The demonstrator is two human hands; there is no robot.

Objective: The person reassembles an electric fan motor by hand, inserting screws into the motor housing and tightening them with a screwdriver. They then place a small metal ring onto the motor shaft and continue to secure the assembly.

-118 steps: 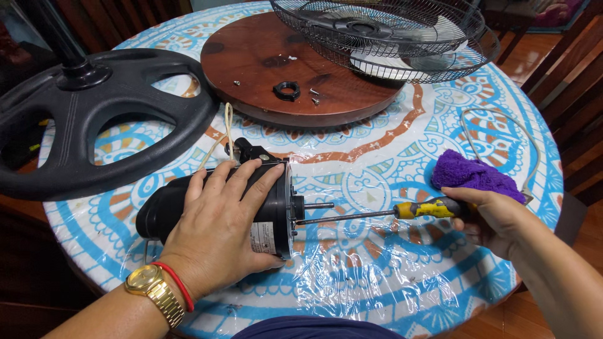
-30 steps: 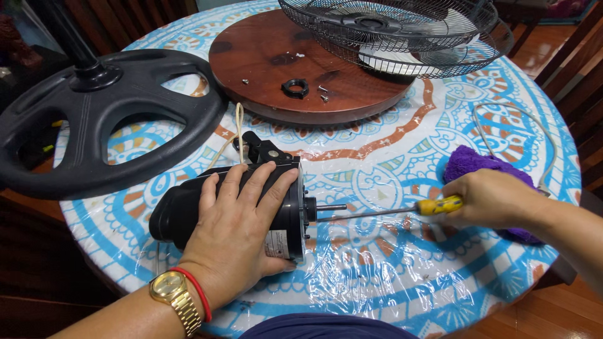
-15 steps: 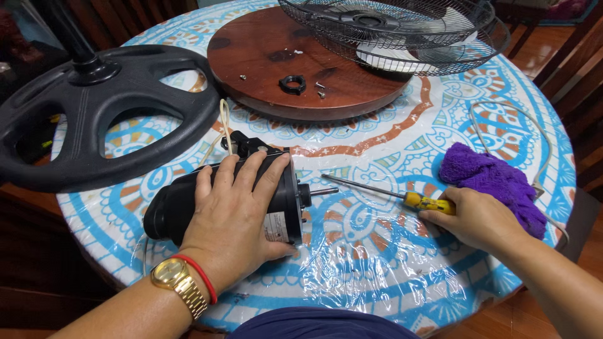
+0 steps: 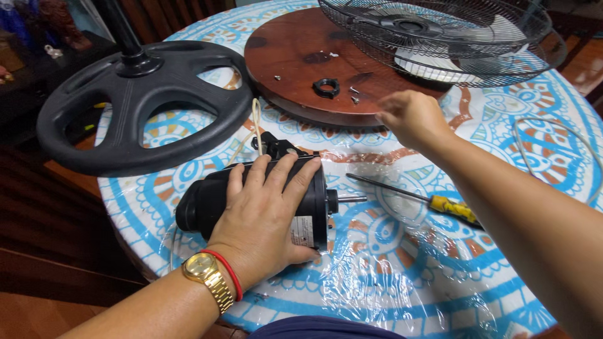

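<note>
My left hand (image 4: 267,213) lies flat on top of a black fan motor housing (image 4: 207,201) that rests on its side on the table, its shaft (image 4: 348,199) pointing right. My right hand (image 4: 411,116) is raised over the table near the edge of a round brown wooden board (image 4: 295,69), fingers loosely curled, holding nothing. A yellow-handled screwdriver (image 4: 440,203) lies on the table under my right forearm. On the board sit a black ring nut (image 4: 326,87) and a few small screws (image 4: 353,97).
A black fan base (image 4: 141,107) with its pole lies at the left. A wire fan guard (image 4: 446,37) rests at the back right. A white cord (image 4: 553,135) curves along the right. The round table (image 4: 389,289) has a blue patterned cloth under clear plastic.
My right hand let go of the screwdriver, which now lies on the table, and rose toward the wooden board. The left hand stays on the motor housing.
</note>
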